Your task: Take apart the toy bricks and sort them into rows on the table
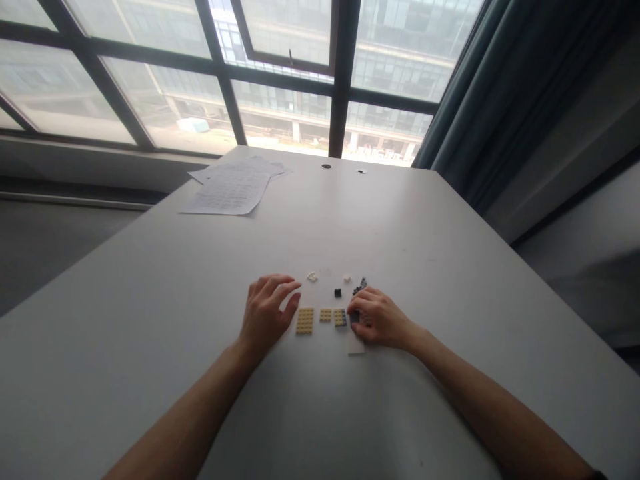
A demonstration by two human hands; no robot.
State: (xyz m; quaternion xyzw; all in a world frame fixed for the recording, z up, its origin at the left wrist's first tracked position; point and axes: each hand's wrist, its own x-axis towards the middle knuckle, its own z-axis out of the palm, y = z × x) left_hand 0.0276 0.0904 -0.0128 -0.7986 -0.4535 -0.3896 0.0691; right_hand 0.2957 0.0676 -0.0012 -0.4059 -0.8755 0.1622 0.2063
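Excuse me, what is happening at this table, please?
Someone is handling small toy-brick pieces. The right hand has its fingers at a dark grey piece; whether it is gripped is hard to tell. The left hand is open beside the large tan plate. A small tan plate and a tan-and-grey piece lie between the hands.

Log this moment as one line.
left hand: open, beside large tan plate | right hand: fingers at dark gray piece, grip unclear | papers: far left of table
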